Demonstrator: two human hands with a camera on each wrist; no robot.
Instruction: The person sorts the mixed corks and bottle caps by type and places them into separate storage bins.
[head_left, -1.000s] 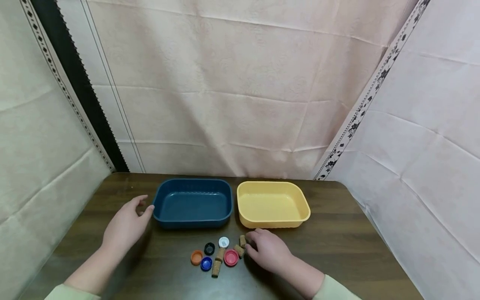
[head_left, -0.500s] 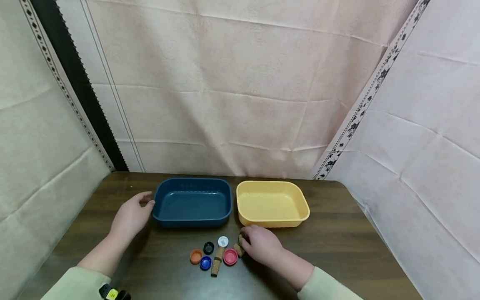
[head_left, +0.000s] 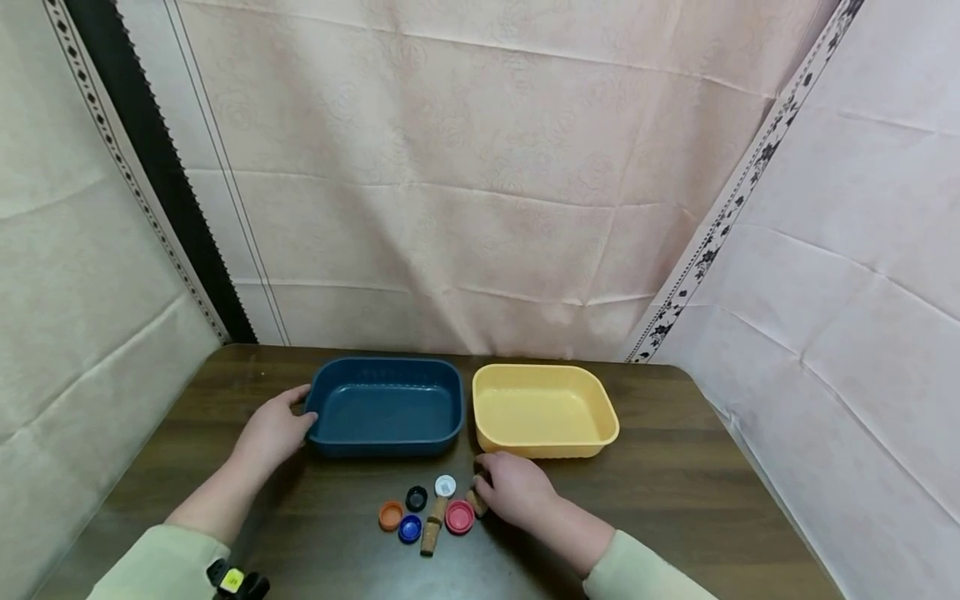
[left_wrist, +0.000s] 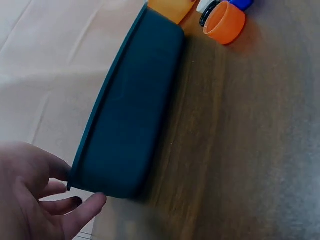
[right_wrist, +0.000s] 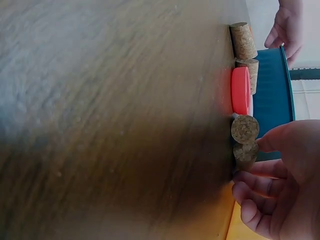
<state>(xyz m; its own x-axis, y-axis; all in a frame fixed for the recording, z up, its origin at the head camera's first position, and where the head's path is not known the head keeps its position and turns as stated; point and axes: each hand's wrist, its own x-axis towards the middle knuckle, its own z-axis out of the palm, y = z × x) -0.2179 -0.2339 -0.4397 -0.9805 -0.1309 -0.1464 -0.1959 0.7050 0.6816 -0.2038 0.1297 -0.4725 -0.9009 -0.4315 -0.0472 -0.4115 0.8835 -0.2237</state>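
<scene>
My left hand touches the left end of the dark blue tray. Its fingertips reach the rim corner, and the thumb lies against the wall in the left wrist view. In front of the yellow tray, my right hand pinches a cork between thumb and index finger; the hand hides it in the head view. Against that cork stands another cork. Two more corks, a nearer cork and a farther cork, lie end to end beside the red cap.
Left of the corks sit an orange cap, a blue cap and a black cap. A white cap lies closer to the trays. Pale cloth hangs behind the brown wooden table.
My left hand has moved right and come up to the blue tray's rim. My right hand has shifted left and closed its fingertips round the far cork.
</scene>
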